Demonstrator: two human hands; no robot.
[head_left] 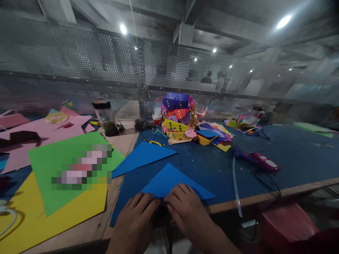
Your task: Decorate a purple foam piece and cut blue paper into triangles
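A blue paper triangle lies on the blue table near its front edge, its point away from me. My left hand rests at the triangle's lower left edge, fingers bent and together. Close beside it, my right hand presses on the lower middle of the same paper with curled fingers. The fingertips and thumbs are partly hidden, as is the paper's near edge between the hands. Another blue paper piece lies just behind, to the left.
Green and yellow sheets lie at left, near pink paper and a lidded jar. Coloured paper crafts are piled at the back. A glue gun with a cord and a clear stick are at right.
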